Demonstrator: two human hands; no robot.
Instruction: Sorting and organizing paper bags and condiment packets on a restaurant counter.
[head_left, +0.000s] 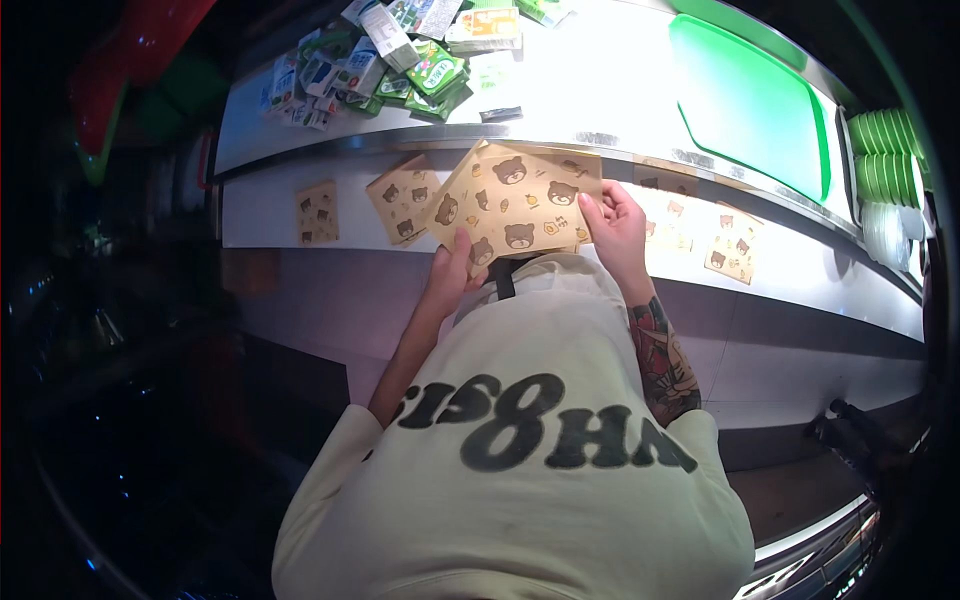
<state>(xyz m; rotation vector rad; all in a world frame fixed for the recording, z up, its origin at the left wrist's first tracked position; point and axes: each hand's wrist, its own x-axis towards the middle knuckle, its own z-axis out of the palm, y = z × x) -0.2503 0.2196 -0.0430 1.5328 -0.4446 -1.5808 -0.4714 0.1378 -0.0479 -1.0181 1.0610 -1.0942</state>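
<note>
Both my hands hold tan printed paper sheets (517, 199) with brown bear faces, raised in front of my chest. My left hand (451, 266) pinches the lower left edge, thumb on top. My right hand (616, 225) grips the right edge between thumb and fingers. The sheets overlap at an angle; how many there are, I cannot tell. On the white lower ledge behind lie more bear-printed papers: a small one (317, 214) at the far left, a folded-looking one (405, 199) just left of the held sheets, and another (733, 244) at the right.
Drink cartons (439, 71) are piled on the upper counter (592, 67) at the back left. A green-rimmed tray (750, 105) lies at the back right. Stacked green bowls (886, 161) and clear plastic lids (885, 232) stand at the far right. A metal edge separates the counter from the lower ledge.
</note>
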